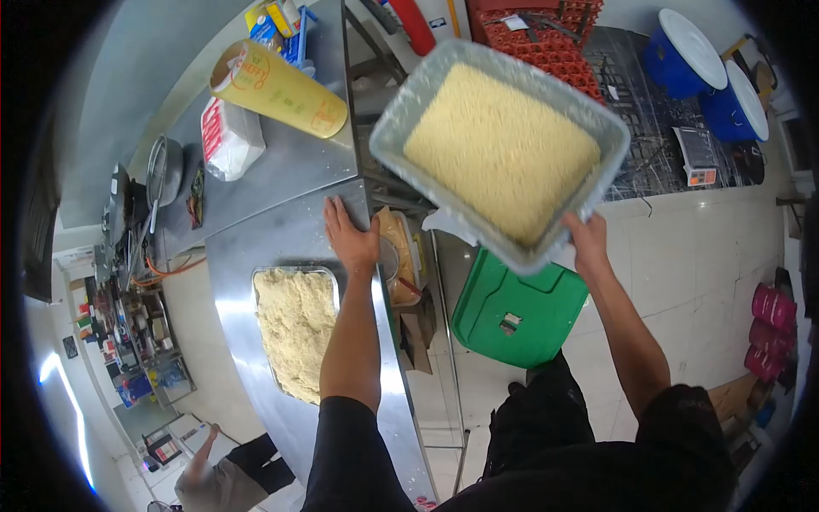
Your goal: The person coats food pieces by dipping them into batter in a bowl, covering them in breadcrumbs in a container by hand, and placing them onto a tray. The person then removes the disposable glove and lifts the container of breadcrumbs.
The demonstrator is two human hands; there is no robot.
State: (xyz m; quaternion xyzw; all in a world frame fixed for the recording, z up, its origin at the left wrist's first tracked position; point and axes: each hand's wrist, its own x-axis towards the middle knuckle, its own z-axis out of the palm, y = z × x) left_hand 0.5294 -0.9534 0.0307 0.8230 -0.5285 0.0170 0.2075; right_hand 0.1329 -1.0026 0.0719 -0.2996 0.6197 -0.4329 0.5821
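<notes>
My right hand (587,243) grips the near right corner of a grey plastic tub (388,141), its fingers closed over the rim. Fine pale-yellow crumbs (499,149) cover the tub's floor; it hangs tilted in the air beyond the table edge. My left hand (350,235) lies flat on the steel table (243,247), fingers stretched out, near the table's right edge. Beside my left forearm stands a clear rectangular tray (334,286) filled with lumpy, crumb-coated food (294,328). Below the tub, a green plastic lid (520,307) is partly covered by it.
A tall yellow container (290,94) and a white-and-red package (230,141) stand on the table's far part. Red egg trays (546,43), a scale (695,158) and blue buckets with white lids (678,60) are at the back right. Another person (226,478) is at lower left.
</notes>
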